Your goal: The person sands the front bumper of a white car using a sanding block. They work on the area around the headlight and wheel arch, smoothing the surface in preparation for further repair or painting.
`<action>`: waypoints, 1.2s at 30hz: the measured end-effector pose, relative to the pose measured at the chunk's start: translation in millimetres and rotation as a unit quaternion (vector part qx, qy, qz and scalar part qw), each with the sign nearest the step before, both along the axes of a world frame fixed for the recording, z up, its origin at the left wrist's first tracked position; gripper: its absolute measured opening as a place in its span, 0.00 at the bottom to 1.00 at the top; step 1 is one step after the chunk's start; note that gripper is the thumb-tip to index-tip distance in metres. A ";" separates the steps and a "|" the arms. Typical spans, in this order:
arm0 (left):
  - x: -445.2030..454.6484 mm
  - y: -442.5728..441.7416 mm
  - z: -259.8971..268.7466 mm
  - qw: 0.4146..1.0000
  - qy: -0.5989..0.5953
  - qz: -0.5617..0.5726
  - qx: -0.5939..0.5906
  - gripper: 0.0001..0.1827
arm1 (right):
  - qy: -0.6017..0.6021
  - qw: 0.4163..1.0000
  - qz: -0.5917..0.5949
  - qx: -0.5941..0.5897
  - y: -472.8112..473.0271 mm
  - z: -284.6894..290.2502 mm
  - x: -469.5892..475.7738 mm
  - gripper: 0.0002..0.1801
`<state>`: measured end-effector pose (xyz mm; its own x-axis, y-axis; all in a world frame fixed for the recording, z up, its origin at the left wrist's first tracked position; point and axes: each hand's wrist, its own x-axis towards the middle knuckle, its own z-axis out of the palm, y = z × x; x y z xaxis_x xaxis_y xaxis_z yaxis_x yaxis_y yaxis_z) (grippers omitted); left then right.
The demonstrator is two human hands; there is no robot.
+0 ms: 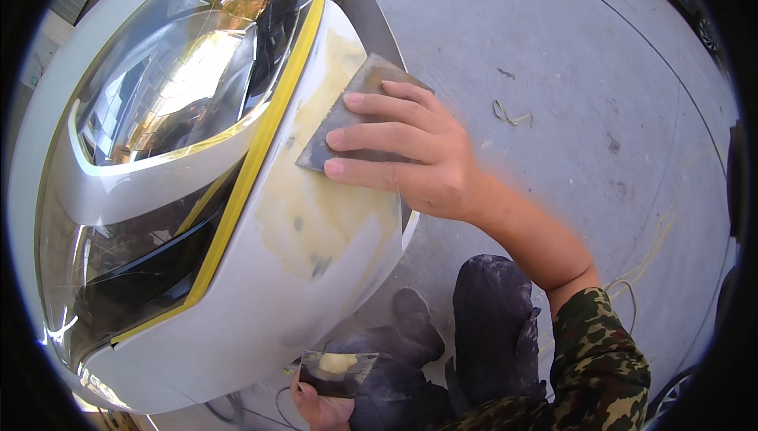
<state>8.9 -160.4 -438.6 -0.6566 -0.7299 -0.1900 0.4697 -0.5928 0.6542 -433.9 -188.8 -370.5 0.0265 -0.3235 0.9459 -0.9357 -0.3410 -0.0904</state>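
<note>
My right hand point(414, 146) holds a wide, thin flexible spreader point(364, 87), its fingers spread flat over it against a white car's body panel point(237, 300) near the wheel arch. Yellowish body filler point(296, 194) with small grey spots lies smeared on that panel around and below the spreader. Lower down, my left hand point(323, 407) grips a smaller dark plate point(331, 386) bearing a lump of pale yellow filler point(337, 363), apart from the car. Yellow masking tape point(260, 140) runs along the panel's edge beside the headlight point(177, 87).
My knees and a shoe point(411, 306) are close below the bumper. Scraps of tape point(510, 114) lie on the concrete floor point(562, 75). A thin hose or cable point(633, 306) curves behind my right arm, and another lies under the bumper. Other vehicles' wheels point(707, 34) show at the right rim.
</note>
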 end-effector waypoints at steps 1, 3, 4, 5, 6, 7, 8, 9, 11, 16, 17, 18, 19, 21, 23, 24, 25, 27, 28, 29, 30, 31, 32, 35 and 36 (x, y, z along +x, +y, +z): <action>-1.4 1.1 0.7 1.000 -0.003 0.003 -0.002 0.41 | -0.006 1.000 -0.006 -0.005 1.8 -8.0 6.2 0.20; -4.3 6.7 3.6 1.000 -0.011 0.009 -0.006 0.41 | -0.038 0.999 -0.011 -0.019 8.0 -27.6 21.6 0.18; -5.3 7.7 5.1 1.000 -0.021 0.009 -0.010 0.41 | -0.050 0.998 -0.011 -0.031 9.1 -37.8 29.1 0.18; -6.0 9.2 7.1 0.999 -0.031 0.008 -0.014 0.41 | -0.061 0.997 -0.014 -0.040 9.8 -48.5 36.8 0.17; -6.4 11.0 9.0 0.999 -0.041 0.008 -0.018 0.42 | -0.069 0.996 -0.019 -0.044 11.4 -59.2 44.8 0.17; -6.8 12.2 10.2 0.998 -0.050 0.010 -0.027 0.42 | -0.077 0.996 -0.025 -0.049 12.3 -69.5 52.2 0.17; -7.4 14.7 10.9 0.998 -0.060 0.013 -0.035 0.42 | -0.087 0.995 -0.025 -0.050 13.3 -79.7 59.1 0.16; -7.9 16.2 11.4 0.996 -0.070 0.015 -0.044 0.42 | -0.099 0.993 -0.024 -0.054 14.3 -89.2 66.1 0.17; -10.5 19.5 11.7 0.997 -0.053 0.009 -0.046 0.42 | -0.109 0.993 -0.027 -0.048 19.4 -106.9 76.3 0.17; -29.1 15.2 17.0 0.992 -0.060 0.056 -0.095 0.36 | -0.122 0.992 -0.031 -0.026 30.1 -134.7 99.7 0.18; -34.4 15.5 19.7 0.993 -0.057 0.055 -0.089 0.36 | -0.120 0.992 -0.029 -0.018 35.3 -137.6 102.5 0.17; -39.5 14.6 23.1 0.993 -0.056 0.059 -0.088 0.35 | -0.118 0.993 -0.025 -0.014 38.3 -139.2 105.2 0.17; -43.6 16.8 28.2 0.992 -0.046 0.080 -0.089 0.35 | -0.123 0.992 -0.018 0.005 44.7 -140.1 106.4 0.16; -50.6 19.0 36.0 0.989 -0.061 0.074 -0.114 0.35 | -0.132 0.990 0.000 0.042 61.8 -139.3 107.2 0.15; -55.2 18.6 42.2 0.988 -0.084 0.042 -0.119 0.34 | -0.180 0.982 -0.011 0.052 77.7 -135.9 108.4 0.18; -56.6 18.9 44.5 0.989 -0.076 0.036 -0.121 0.34 | -0.199 0.978 -0.009 0.065 86.8 -133.0 106.7 0.19; -58.3 19.3 45.3 0.989 -0.072 0.035 -0.122 0.34 | -0.246 0.968 -0.001 0.057 92.1 -130.6 107.1 0.19; -60.5 21.3 46.6 0.990 -0.064 0.032 -0.121 0.34 | -0.339 0.940 0.009 0.046 102.6 -124.1 108.7 0.20; -61.3 22.6 47.0 0.991 -0.060 0.030 -0.119 0.35 | -0.388 0.919 0.008 0.066 109.9 -120.1 110.4 0.20; -61.7 23.4 47.2 0.991 -0.057 0.027 -0.119 0.35 | -0.438 0.895 0.007 0.085 118.7 -115.3 112.6 0.20; -62.3 23.1 46.9 0.991 -0.053 0.024 -0.120 0.35 | -0.491 0.865 0.007 0.105 124.9 -110.8 113.4 0.20; -62.6 23.5 47.0 0.991 -0.050 0.024 -0.122 0.35 | -0.527 0.844 0.022 0.099 128.8 -106.8 113.1 0.20; -64.4 17.9 44.5 0.988 0.044 -0.021 -0.143 0.33 | -0.568 0.817 0.037 0.095 132.0 -102.6 112.5 0.20; -64.8 18.4 43.8 0.988 0.028 -0.015 -0.150 0.34 | -0.696 0.703 0.120 0.076 139.2 -87.5 109.2 0.22; -64.6 18.3 43.8 0.988 0.040 -0.023 -0.147 0.33 | -0.736 0.656 0.157 0.056 142.7 -81.0 108.1 0.23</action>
<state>-55.7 -142.1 -394.9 -0.6948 -0.7147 0.0802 0.5036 -0.4039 0.7637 -325.8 -46.1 -451.5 -0.8070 -0.5905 -0.0085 0.3086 -0.4094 -0.8586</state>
